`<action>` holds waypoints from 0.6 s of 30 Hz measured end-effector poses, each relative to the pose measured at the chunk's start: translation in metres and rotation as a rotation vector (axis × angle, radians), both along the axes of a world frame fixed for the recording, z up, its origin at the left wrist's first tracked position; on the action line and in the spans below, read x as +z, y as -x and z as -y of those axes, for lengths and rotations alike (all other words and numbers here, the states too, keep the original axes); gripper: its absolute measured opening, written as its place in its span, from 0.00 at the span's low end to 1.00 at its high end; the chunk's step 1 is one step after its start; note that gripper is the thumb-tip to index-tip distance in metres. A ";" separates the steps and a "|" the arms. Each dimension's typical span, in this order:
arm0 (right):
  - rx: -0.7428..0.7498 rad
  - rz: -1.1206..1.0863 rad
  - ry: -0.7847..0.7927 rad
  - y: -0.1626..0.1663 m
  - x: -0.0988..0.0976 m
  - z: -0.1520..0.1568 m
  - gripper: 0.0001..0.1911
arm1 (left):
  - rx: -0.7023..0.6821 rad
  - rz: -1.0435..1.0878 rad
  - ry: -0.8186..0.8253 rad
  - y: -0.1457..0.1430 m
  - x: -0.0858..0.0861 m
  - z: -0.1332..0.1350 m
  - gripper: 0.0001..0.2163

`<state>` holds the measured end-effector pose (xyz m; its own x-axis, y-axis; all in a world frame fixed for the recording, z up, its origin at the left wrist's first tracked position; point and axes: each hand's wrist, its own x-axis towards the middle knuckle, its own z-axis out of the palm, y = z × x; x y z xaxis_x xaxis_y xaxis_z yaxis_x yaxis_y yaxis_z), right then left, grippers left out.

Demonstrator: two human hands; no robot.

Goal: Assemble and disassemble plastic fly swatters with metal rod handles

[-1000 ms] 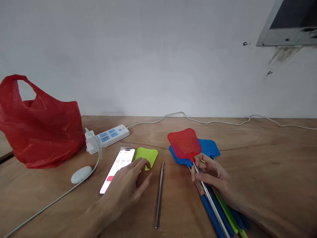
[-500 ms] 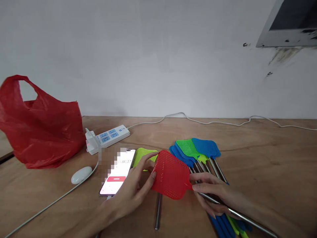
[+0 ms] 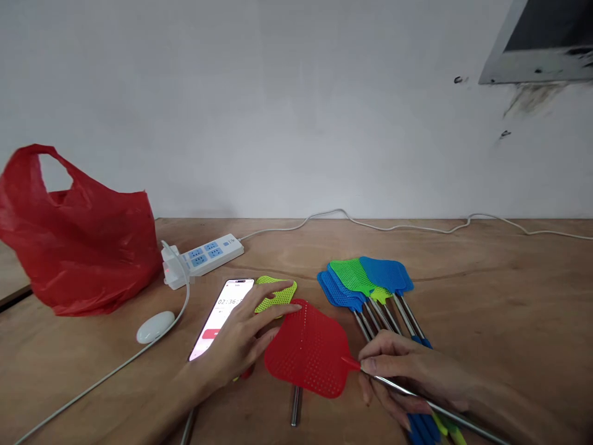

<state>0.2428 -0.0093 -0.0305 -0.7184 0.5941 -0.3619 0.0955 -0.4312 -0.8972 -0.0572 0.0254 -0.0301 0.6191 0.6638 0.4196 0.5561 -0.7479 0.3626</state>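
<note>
A red fly swatter [image 3: 315,352] with a perforated head is held flat above the table. My right hand [image 3: 407,371] is closed around its neck, where the plastic meets the shiny metal handle. My left hand [image 3: 236,334] has its fingers spread, the fingertips at the head's upper left edge. Behind those fingers lies a yellow-green swatter head [image 3: 278,293]. A loose-looking metal rod [image 3: 295,408] sticks out from under the red head. Several blue and green fly swatters [image 3: 352,275] lie stacked beyond my right hand, their handles running beneath it. Something red under my left palm is mostly hidden.
A lit phone [image 3: 227,309] lies beside my left hand. Further left are a white power strip [image 3: 217,250], a white oval device [image 3: 155,327] with a cable, and a red plastic bag [image 3: 83,241]. A white cord [image 3: 398,228] runs along the wall.
The red swatter head has dropped slightly and shifted left, tilting flatter. My left hand has gone from pinching its edge to spread fingers. My right hand still holds the neck.
</note>
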 end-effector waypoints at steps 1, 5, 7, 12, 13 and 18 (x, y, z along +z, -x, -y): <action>0.022 0.004 -0.014 0.000 0.002 0.001 0.21 | -0.015 0.007 0.019 0.000 0.001 0.000 0.18; 0.019 0.012 -0.075 -0.001 0.007 0.002 0.24 | -0.066 0.111 0.228 -0.005 0.004 0.001 0.09; 0.000 0.024 -0.116 -0.001 0.007 0.002 0.25 | 0.000 0.201 0.402 -0.011 0.005 0.003 0.09; -0.081 0.113 -0.303 0.000 -0.001 0.002 0.24 | 0.066 0.463 1.042 -0.022 0.007 0.006 0.18; -0.088 0.132 -0.313 0.000 -0.003 0.002 0.23 | 0.071 0.488 1.100 -0.022 0.007 0.005 0.19; -0.054 0.091 -0.225 -0.002 -0.002 -0.001 0.23 | 0.075 0.479 0.772 -0.014 0.011 0.003 0.16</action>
